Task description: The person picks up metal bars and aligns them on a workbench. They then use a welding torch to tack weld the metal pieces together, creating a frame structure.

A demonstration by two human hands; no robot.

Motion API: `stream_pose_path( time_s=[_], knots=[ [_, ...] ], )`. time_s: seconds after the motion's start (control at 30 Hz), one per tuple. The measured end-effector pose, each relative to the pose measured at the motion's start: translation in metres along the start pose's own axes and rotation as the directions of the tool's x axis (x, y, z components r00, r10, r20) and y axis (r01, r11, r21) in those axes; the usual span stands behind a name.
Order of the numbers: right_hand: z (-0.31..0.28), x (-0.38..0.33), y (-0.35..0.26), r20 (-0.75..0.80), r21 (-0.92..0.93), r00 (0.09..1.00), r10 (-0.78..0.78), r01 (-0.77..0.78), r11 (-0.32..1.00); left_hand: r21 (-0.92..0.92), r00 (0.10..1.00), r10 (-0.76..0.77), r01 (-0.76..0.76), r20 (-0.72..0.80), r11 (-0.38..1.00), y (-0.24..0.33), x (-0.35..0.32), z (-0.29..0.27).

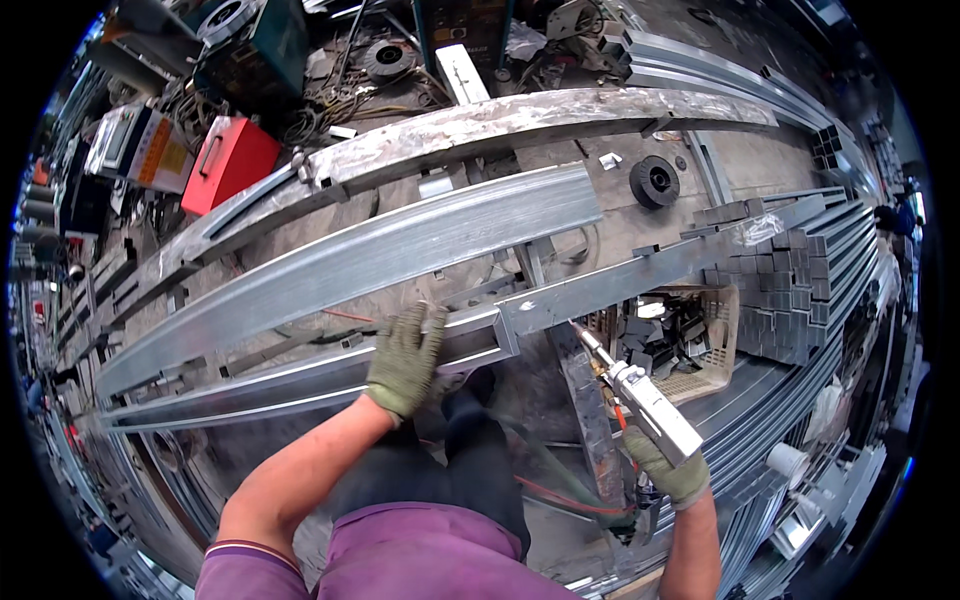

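A long silver metal channel (pixel 270 385) slants across the bench rail, its squared end meeting the rail near the middle. On that channel, close to its end, lies my left hand (pixel 405 365) in a green knit glove, fingers stretched across the metal toward its far edge. My right hand (pixel 665 468), gloved likewise, is wrapped round the rear of a silver handheld welding torch (pixel 645 400). The torch's narrow nozzle points up and left, its tip close to the near side of the rail (pixel 600 285). A second, wider channel (pixel 390 240) lies just beyond the first.
A plastic crate (pixel 735 335) of dark metal offcuts stands right of the torch, beside stacked square tubes (pixel 785 290). Long steel profiles (pixel 790 410) run along the right. Farther off are a thick beam (pixel 480 125), a red box (pixel 230 165) and a black spool (pixel 655 182).
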State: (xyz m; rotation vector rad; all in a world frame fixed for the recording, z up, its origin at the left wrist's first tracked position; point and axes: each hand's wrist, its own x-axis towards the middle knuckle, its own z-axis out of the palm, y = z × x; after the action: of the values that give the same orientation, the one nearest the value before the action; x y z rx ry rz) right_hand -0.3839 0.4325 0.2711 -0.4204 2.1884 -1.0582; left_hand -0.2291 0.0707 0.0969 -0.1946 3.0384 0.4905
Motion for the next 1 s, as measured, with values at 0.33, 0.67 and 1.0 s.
stream_pose_path(
  time_s=[0.33,0.67,1.0],
  knots=[
    [0.0,0.059,-0.005,0.309,-0.116,0.929,-0.203,0.249,0.962,0.037,0.992,-0.113,0.115,-0.054,0.993,-0.016,-0.029,0.006],
    [-0.014,0.051,-0.018,0.397,-0.213,0.895,-0.205,0.307,0.927,0.077,0.991,-0.115,0.119,-0.062,0.99,-0.017,-0.029,0.016],
    [-0.006,0.078,-0.007,0.489,-0.292,0.844,-0.222,0.399,0.869,0.086,0.99,-0.124,0.13,-0.064,0.988,-0.019,-0.032,0.019]
  ],
)
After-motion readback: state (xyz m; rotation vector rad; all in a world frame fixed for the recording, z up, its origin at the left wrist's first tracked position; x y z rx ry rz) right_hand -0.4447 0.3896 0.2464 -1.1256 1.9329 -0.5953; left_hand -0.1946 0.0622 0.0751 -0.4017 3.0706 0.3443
